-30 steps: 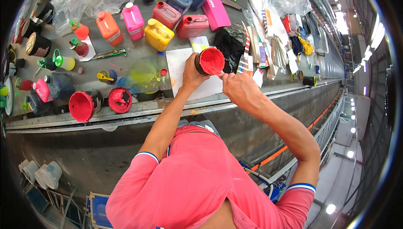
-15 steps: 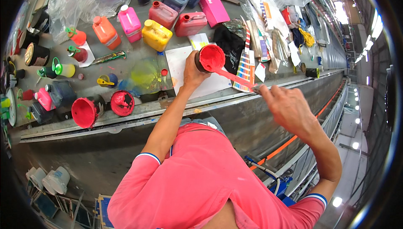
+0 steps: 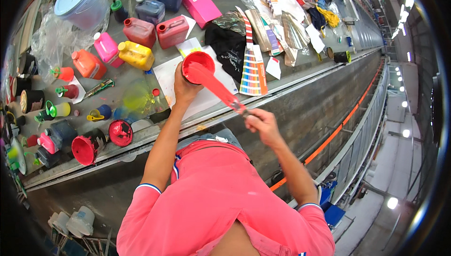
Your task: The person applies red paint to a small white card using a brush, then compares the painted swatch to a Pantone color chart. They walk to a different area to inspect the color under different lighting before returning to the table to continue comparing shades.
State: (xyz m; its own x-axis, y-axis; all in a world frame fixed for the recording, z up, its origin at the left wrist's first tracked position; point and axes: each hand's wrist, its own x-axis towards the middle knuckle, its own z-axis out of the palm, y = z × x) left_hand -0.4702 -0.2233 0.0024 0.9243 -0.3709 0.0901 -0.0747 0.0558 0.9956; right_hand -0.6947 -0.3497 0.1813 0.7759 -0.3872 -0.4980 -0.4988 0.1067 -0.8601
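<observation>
My left hand (image 3: 184,91) is wrapped round a dark tub (image 3: 210,59) tilted toward me, its inside smeared with thick red ink. My right hand (image 3: 264,127) grips the handle of an ink spatula (image 3: 220,91). Red ink coats the spatula's long flat blade, which slants from the tub's mouth down to the right hand. The blade's far end lies at the tub's opening; I cannot tell if it touches the inside. Beneath the tub lies a white paper sheet (image 3: 164,78) on the worktable.
Plastic jugs, yellow (image 3: 136,55), pink (image 3: 107,48) and orange (image 3: 88,64), stand at the left. A red-smeared can (image 3: 88,147) and its lid (image 3: 120,133) sit by the table's front edge. Colour swatch fans (image 3: 253,73) and black cloth (image 3: 225,45) lie at the right.
The right hand has come left and lower, and more of the spatula's red blade shows outside the tub. The whole view has also shifted; the left hand keeps its hold.
</observation>
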